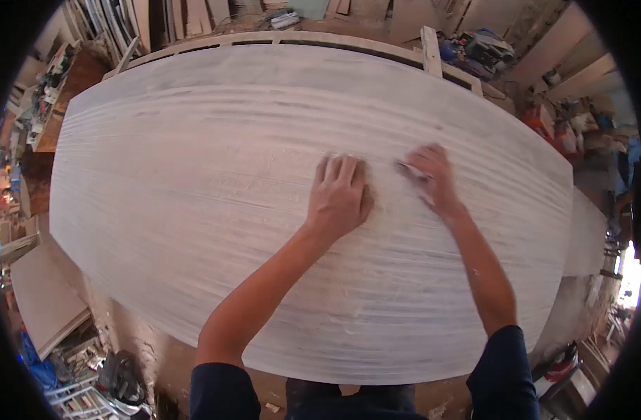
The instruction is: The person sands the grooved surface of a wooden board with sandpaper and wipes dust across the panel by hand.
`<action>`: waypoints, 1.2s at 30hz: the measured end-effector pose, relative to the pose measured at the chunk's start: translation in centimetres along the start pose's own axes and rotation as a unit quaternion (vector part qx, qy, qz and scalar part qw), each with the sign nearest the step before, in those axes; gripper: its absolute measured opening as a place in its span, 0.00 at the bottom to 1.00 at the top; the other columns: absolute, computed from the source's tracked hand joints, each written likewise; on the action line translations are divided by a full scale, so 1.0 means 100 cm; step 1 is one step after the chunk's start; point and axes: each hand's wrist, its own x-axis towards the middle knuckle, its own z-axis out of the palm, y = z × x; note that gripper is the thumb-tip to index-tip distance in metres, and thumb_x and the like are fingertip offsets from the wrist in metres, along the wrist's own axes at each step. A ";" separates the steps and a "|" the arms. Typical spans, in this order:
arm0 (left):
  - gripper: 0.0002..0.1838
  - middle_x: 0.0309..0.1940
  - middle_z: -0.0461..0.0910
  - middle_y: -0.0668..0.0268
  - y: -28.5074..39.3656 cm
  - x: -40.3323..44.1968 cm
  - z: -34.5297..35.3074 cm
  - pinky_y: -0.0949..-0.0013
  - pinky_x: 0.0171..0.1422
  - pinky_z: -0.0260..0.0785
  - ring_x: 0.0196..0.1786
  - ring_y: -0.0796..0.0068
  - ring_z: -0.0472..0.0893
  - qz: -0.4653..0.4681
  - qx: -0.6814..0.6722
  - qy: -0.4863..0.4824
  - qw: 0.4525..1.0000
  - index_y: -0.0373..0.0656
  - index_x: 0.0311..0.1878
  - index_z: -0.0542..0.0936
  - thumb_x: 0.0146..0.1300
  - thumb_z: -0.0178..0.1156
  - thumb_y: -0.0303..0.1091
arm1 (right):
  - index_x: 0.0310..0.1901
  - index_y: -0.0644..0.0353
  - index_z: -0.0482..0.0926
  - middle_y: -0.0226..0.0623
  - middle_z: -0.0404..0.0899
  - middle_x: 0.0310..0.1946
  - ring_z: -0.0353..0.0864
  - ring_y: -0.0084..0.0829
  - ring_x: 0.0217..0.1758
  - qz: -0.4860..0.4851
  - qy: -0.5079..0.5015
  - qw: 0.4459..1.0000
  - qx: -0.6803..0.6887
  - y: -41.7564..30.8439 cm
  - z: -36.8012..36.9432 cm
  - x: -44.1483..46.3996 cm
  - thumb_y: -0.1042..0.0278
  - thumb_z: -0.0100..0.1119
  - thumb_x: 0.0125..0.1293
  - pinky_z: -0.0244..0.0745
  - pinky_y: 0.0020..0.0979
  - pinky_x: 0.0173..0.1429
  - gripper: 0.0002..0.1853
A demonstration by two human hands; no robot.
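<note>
A large pale panel, streaked with whitish coating and dust, lies before me. My left hand rests near its middle, fingers bent and pressed downward; whatever sits beneath the palm is hidden. To its right, my right hand is smeared by motion, with fingers curled in. A thin, dark-edged flat piece shows at its fingertips, too blurred to name. The two hands are apart, both over the panel's surface.
A wooden frame rail with an upright post runs along the panel's far edge. Boards lean at the back. Tools clutter the bench at left. A flat sheet stands lower left, near a metal rack.
</note>
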 end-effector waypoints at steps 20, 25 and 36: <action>0.20 0.60 0.76 0.60 -0.157 -0.057 -0.067 0.55 0.74 0.59 0.66 0.56 0.71 -0.277 0.142 0.127 0.942 0.41 0.57 0.79 0.62 0.61 0.36 | 0.39 0.64 0.80 0.43 0.78 0.34 0.79 0.45 0.40 -0.046 -0.091 0.985 0.141 0.004 0.007 0.026 0.78 0.67 0.59 0.75 0.38 0.45 0.07; 0.20 0.60 0.75 0.60 -0.152 -0.060 -0.077 0.54 0.76 0.56 0.68 0.57 0.70 -0.286 0.125 0.122 0.942 0.41 0.57 0.80 0.62 0.60 0.36 | 0.38 0.62 0.82 0.43 0.82 0.35 0.78 0.46 0.40 -0.073 -0.054 0.982 0.163 -0.084 0.094 0.110 0.69 0.68 0.61 0.69 0.44 0.50 0.07; 0.24 0.65 0.71 0.60 -0.154 -0.062 -0.079 0.52 0.80 0.53 0.71 0.57 0.66 -0.319 0.113 0.102 0.935 0.43 0.60 0.77 0.61 0.63 0.38 | 0.38 0.59 0.83 0.39 0.83 0.36 0.78 0.40 0.46 -0.048 -0.121 0.987 0.098 -0.075 0.085 0.108 0.65 0.68 0.62 0.63 0.39 0.56 0.08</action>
